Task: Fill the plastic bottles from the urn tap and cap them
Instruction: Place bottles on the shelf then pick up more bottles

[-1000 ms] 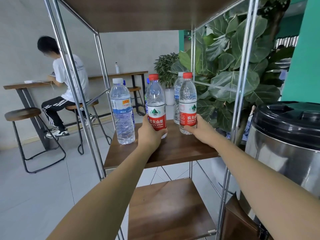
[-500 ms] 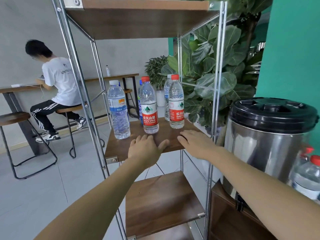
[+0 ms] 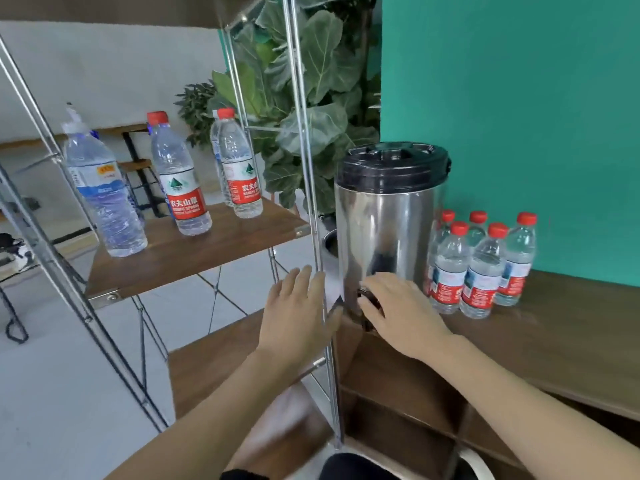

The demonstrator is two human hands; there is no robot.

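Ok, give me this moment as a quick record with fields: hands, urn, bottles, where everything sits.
left hand: open, empty, beside the rack post
right hand: on the tap low on the urn; grip cannot be told
urn: steel, black lid on, standing on the counter
shelf bottles: capped, upright on the rack shelf
counter bottles: red-capped cluster right of the urn
bottle under the tap: none visible

Both forearms extended, left hand (image 3: 298,313) flat with straight fingers, right hand (image 3: 401,311) palm-down, fingers loosely bent
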